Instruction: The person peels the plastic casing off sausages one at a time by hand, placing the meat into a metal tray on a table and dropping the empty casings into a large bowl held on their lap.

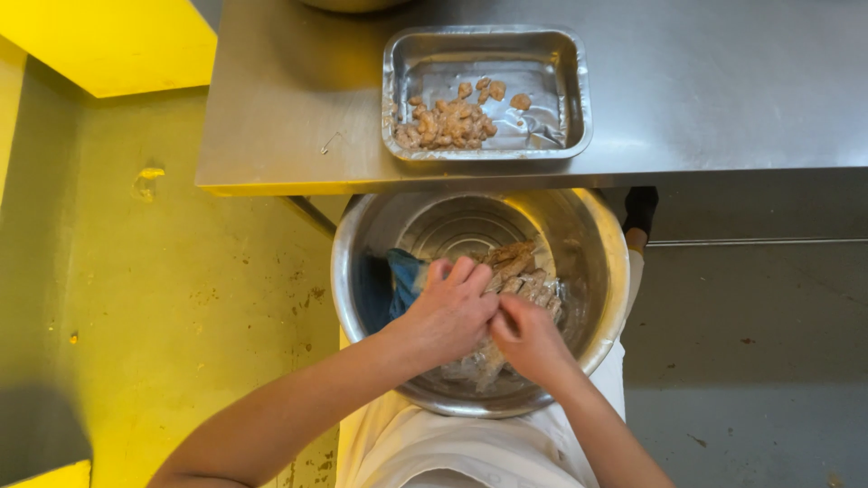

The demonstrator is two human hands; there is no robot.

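Note:
A large steel bowl [597,235] rests in front of me below the table edge, holding a heap of raw shrimp [523,267] and a blue cloth or bag [404,276] at its left. Both hands work inside it. My left hand [448,312] lies over the shrimp with its fingers curled toward the right. My right hand [529,339] meets it, fingers pinched on a shrimp between the two hands. On the steel table [298,108] above, a rectangular metal tray [579,90] holds a small pile of peeled shrimp [448,122] at its near left corner.
The steel table's front edge runs just above the bowl. A yellow floor spreads on the left, a grey floor on the right. My white apron [470,447] shows below the bowl. A dark shoe [640,210] sits under the table edge.

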